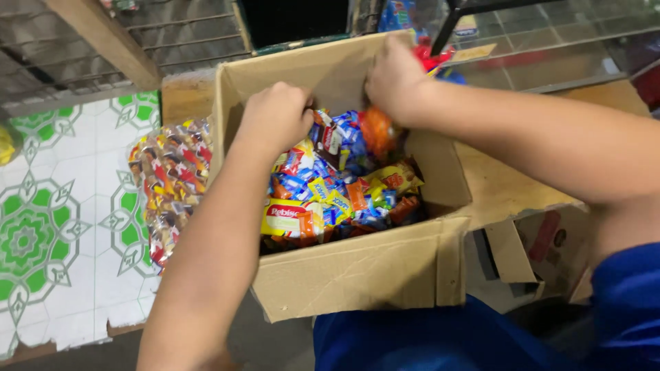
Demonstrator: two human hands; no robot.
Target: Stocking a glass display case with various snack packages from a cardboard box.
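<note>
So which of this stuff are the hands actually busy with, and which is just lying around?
In hand:
- cardboard box
- snack packets filling it
- left hand, reaching into the box
- right hand, at the box's far wall
- orange packet just below the right hand

Lying about:
- clear bag of sweets beside the box
- green patterned tiles
- glass counter

Brown cardboard box (pixel 357 275); green-and-white patterned floor tiles (pixel 41 233); perhaps-orange packet (pixel 377 130)

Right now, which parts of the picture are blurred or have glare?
Head view: the right hand is motion-blurred at the cardboard box rim; the left hand is slightly soft; the snack packets carry small shiny highlights; the tiled floor is evenly lit.
</note>
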